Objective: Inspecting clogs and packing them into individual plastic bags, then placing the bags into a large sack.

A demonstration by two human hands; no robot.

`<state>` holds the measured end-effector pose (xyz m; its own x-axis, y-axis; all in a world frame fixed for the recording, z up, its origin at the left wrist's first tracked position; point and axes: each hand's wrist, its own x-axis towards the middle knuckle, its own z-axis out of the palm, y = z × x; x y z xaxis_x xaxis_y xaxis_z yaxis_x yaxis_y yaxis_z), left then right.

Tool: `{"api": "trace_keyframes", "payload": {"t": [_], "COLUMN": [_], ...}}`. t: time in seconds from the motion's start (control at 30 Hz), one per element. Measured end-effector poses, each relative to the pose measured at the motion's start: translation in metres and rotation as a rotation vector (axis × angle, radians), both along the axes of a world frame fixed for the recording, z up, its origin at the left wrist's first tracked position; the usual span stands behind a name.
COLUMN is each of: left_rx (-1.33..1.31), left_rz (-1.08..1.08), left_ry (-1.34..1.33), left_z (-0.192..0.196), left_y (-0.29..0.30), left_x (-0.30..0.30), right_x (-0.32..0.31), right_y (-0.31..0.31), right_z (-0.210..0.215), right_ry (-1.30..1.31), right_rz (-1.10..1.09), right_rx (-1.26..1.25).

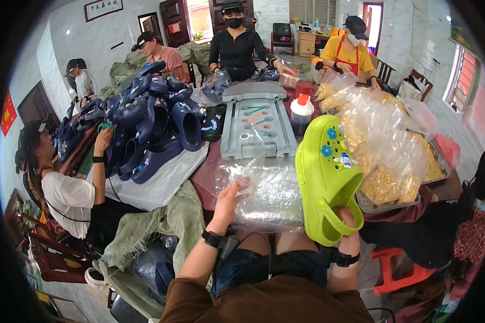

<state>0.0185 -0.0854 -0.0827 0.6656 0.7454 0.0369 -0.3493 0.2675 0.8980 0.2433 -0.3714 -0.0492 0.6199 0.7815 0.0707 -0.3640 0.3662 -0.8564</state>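
Observation:
My right hand (348, 219) grips a lime-green clog (317, 161) by its heel end, with the toe pointing up and away from me. Blue flower charms and a small white figure charm decorate the clog's top. My left hand (226, 203) is closed on the left edge of a clear plastic bag (275, 196). That bag lies among shiny clear plastic at the table's near edge, left of the clog. Just beyond it sits a grey plastic case (258, 121) with small coloured pieces on its top.
Navy clogs (151, 118) are heaped on the left. Bags of small yellow pieces (382, 145) fill trays on the right. A bottle with a red cap (302, 110) stands behind the clog. Several people sit around the table. A red stool (396, 272) is at lower right.

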Motion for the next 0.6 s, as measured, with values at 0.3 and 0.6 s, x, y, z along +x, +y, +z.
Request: {"api": "trace_keyframes", "payload": {"t": [0.3,0.6], "left_rx": [1.407,0.788], "left_rz": [0.113,0.148], "left_ry": [0.782,0.608], "left_z": [-0.01,0.023], "left_y": [-0.027,-0.004], "left_x": [-0.017,-0.028], "right_x": [-0.005,-0.004], "right_y": [0.016,0.034], "right_z": [-0.004,-0.003], "right_ry": [0.042,0.0], "right_rz": [0.044,0.127], "right_rx": [0.129,0.175]}}
